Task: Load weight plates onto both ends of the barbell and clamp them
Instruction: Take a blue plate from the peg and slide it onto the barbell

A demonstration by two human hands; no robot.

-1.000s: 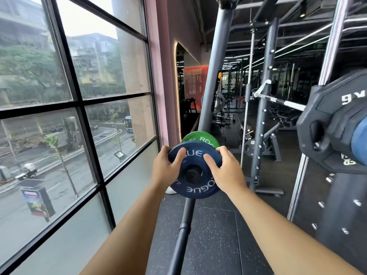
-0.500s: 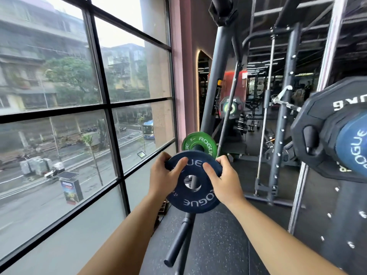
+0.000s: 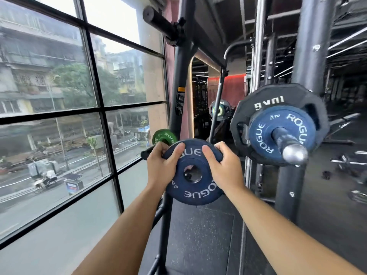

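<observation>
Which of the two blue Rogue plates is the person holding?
The centre blue plate, gripped by the left hand and right hand, its hole empty. The other blue plate sits on a metal sleeve at right, against a black plate.

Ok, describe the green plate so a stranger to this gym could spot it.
Find the big window on the left, then the black rack post at its right edge. Low beside that post, just above the left hand, is the green plate. Its neighbours, the held plate and racked plate, are blue.
</observation>
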